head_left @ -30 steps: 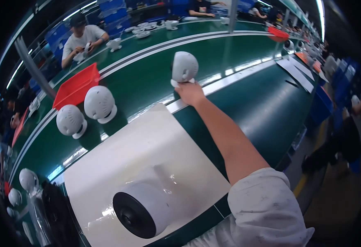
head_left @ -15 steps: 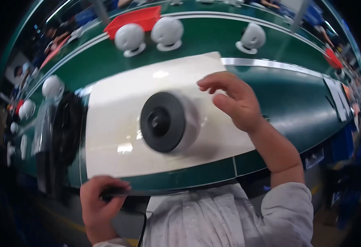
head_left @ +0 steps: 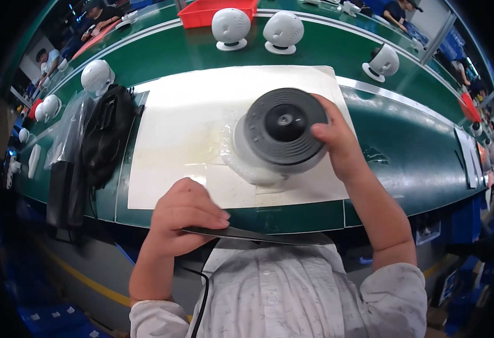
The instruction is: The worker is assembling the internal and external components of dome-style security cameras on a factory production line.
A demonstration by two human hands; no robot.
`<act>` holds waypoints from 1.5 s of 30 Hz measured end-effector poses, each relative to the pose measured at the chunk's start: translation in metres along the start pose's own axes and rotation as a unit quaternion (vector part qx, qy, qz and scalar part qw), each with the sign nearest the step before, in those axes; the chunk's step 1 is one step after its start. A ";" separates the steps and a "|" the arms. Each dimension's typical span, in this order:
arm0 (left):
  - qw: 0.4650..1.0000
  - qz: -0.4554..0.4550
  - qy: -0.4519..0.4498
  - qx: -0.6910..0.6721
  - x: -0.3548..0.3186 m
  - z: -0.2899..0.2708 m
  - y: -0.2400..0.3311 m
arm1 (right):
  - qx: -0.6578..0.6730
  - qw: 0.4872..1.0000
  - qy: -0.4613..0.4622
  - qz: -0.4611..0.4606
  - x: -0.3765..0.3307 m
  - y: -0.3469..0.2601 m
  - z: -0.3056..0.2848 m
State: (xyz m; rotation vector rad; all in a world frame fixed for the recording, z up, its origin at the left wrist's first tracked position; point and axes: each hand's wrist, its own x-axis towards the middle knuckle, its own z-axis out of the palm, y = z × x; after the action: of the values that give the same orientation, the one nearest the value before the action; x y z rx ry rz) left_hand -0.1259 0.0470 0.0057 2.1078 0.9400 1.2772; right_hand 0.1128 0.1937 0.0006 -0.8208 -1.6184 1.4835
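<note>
White domed device (head_left: 278, 146) — grey round base (head_left: 260, 135) turned upward — is over the cream sheet (head_left: 171, 118) in the head view, the right hand (head_left: 340, 143) clamped on the base's rim. The left hand (head_left: 180, 213) pinches a dark strip (head_left: 258, 236) near the edge of the green table (head_left: 421, 146). A firm rim grip — clear of the dark centre (head_left: 285, 121) — should best steady it.

Device (head_left: 285, 132) — in right hand (head_left: 341, 145), pale mat (head_left: 171, 143)
</note>
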 end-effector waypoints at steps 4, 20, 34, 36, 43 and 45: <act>0.998 -0.029 -0.038 0.032 0.006 0.005 -0.004 | 0.261 0.964 0.042 0.026 0.012 -0.008 -0.006; 0.993 -0.043 -0.018 0.109 0.028 0.033 -0.023 | -0.072 0.997 -0.011 -0.030 0.088 0.018 -0.016; 0.994 0.010 0.004 0.113 -0.006 0.020 -0.076 | -0.610 0.763 0.188 -0.097 0.261 0.120 -0.065; 0.994 0.014 0.002 0.111 -0.004 0.019 -0.078 | -0.591 0.753 0.215 -0.192 0.268 0.119 -0.096; 0.991 -0.002 0.007 0.137 -0.007 0.010 -0.082 | -0.344 0.865 0.297 -0.211 0.206 0.065 -0.086; 0.992 -0.001 0.008 0.128 -0.009 0.007 -0.085 | -0.352 0.868 0.294 -0.191 0.187 0.061 -0.082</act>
State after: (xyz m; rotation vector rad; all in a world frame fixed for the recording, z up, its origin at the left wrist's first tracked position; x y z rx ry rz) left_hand -0.1485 0.0939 -0.0624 2.2889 1.1669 1.2289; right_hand 0.0899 0.4027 -0.0360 -1.1172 -1.6878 0.2704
